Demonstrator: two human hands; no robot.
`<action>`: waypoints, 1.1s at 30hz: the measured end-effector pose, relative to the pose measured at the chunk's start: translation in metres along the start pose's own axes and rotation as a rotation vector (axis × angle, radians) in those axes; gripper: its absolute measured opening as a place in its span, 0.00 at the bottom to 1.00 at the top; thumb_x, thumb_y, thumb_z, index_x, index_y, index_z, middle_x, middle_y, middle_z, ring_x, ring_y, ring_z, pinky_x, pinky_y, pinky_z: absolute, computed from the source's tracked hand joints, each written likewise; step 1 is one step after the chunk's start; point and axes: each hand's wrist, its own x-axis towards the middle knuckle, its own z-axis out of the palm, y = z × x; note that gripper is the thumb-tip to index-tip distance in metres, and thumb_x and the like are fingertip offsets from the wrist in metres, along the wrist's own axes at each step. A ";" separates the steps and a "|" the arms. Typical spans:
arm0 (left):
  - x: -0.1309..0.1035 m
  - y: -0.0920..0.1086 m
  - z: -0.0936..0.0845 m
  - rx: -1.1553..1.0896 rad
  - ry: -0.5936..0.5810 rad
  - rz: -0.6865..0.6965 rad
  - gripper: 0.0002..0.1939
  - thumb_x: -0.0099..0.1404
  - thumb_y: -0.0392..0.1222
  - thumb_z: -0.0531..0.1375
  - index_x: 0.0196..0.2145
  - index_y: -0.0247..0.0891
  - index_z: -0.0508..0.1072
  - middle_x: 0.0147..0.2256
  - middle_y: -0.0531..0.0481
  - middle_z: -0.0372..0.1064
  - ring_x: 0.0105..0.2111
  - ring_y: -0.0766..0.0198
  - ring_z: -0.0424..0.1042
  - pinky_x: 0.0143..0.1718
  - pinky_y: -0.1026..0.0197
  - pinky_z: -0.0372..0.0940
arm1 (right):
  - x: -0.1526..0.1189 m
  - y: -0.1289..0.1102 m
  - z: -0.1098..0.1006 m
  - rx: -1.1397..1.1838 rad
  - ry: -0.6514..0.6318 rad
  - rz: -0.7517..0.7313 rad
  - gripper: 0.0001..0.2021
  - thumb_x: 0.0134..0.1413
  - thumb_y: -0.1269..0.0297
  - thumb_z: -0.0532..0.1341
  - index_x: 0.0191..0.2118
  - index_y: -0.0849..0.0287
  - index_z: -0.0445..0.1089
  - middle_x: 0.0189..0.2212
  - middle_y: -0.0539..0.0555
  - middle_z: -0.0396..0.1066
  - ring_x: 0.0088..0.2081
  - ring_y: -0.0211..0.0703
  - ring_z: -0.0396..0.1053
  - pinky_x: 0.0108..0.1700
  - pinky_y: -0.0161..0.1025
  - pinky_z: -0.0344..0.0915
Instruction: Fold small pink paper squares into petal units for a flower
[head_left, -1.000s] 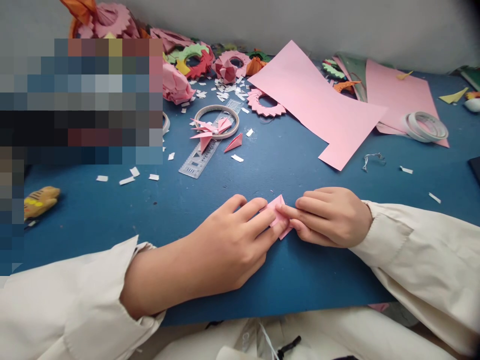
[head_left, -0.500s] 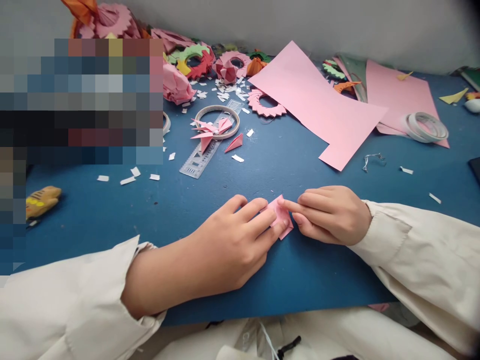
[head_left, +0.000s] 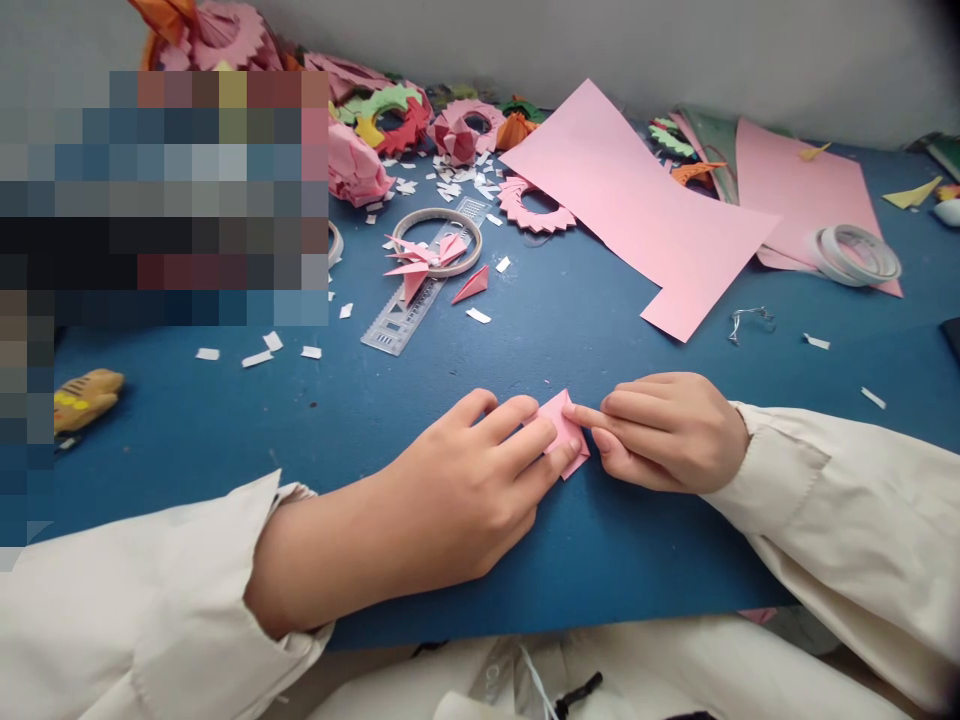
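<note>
A small folded piece of pink paper [head_left: 561, 421] lies on the blue table, its lower right edge showing a crease. My left hand [head_left: 469, 485] reaches over it from the left and holds it down with the fingertips, covering its left part. From the other side comes my right hand [head_left: 671, 432]. Its index finger is stretched out, with the tip on the paper's upper right edge. The thumb sits just below, apart from that finger, and the other fingers are bent. Nothing is gripped in the right hand.
Beyond my hands lie a clear ruler [head_left: 401, 320], a tape roll [head_left: 474, 240] with pink folded pieces, and a large pink sheet [head_left: 637, 190]. White tape rolls [head_left: 859, 255] rest at right. White scraps [head_left: 478, 315] are scattered about. Folded paper rings [head_left: 534, 207] line the back.
My right index fingertip has shifted very slightly along the paper's right edge. My left hand stays on the paper, and the whole view has moved a little.
</note>
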 end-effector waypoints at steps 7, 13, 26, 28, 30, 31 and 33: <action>0.000 0.001 -0.001 0.002 0.003 -0.004 0.18 0.66 0.37 0.51 0.52 0.31 0.65 0.47 0.41 0.68 0.47 0.51 0.66 0.39 0.52 0.62 | -0.001 0.000 0.002 -0.012 0.002 0.008 0.07 0.57 0.72 0.54 0.38 0.65 0.69 0.19 0.48 0.65 0.21 0.33 0.61 0.22 0.34 0.58; -0.001 0.000 0.000 -0.005 -0.008 0.000 0.17 0.66 0.36 0.51 0.51 0.32 0.66 0.47 0.41 0.68 0.47 0.51 0.66 0.39 0.52 0.61 | 0.000 0.001 0.001 -0.048 -0.001 0.019 0.08 0.59 0.70 0.52 0.38 0.62 0.69 0.19 0.47 0.63 0.20 0.32 0.61 0.21 0.33 0.58; 0.000 0.000 0.000 0.003 -0.023 0.001 0.16 0.66 0.36 0.50 0.50 0.31 0.67 0.46 0.40 0.68 0.46 0.51 0.66 0.39 0.52 0.61 | -0.001 0.000 0.003 -0.067 -0.025 0.066 0.09 0.60 0.70 0.53 0.42 0.67 0.68 0.21 0.48 0.66 0.22 0.33 0.64 0.23 0.34 0.58; 0.000 0.000 0.001 0.002 -0.020 0.006 0.17 0.66 0.36 0.50 0.51 0.31 0.66 0.46 0.40 0.68 0.46 0.51 0.66 0.39 0.52 0.61 | -0.001 0.000 0.004 -0.080 -0.039 0.096 0.10 0.60 0.70 0.53 0.43 0.67 0.68 0.22 0.49 0.68 0.22 0.33 0.64 0.24 0.33 0.58; -0.001 -0.001 0.002 0.003 -0.017 0.011 0.17 0.66 0.36 0.51 0.51 0.31 0.66 0.45 0.40 0.68 0.47 0.50 0.66 0.39 0.51 0.61 | -0.001 0.000 0.004 -0.101 -0.054 0.127 0.11 0.61 0.69 0.52 0.43 0.66 0.69 0.23 0.49 0.69 0.22 0.32 0.64 0.24 0.33 0.58; -0.001 -0.001 0.003 0.004 -0.013 0.013 0.17 0.66 0.36 0.51 0.51 0.31 0.66 0.45 0.40 0.68 0.47 0.50 0.66 0.39 0.51 0.61 | 0.000 0.000 0.005 -0.107 -0.055 0.137 0.11 0.61 0.69 0.52 0.44 0.65 0.69 0.23 0.49 0.69 0.22 0.32 0.64 0.24 0.33 0.58; -0.001 -0.001 0.003 0.007 -0.004 0.015 0.18 0.66 0.36 0.51 0.52 0.32 0.65 0.45 0.40 0.68 0.47 0.50 0.66 0.39 0.52 0.61 | 0.000 0.000 0.004 -0.100 -0.041 0.130 0.11 0.61 0.70 0.51 0.44 0.65 0.69 0.23 0.49 0.68 0.21 0.31 0.64 0.24 0.32 0.58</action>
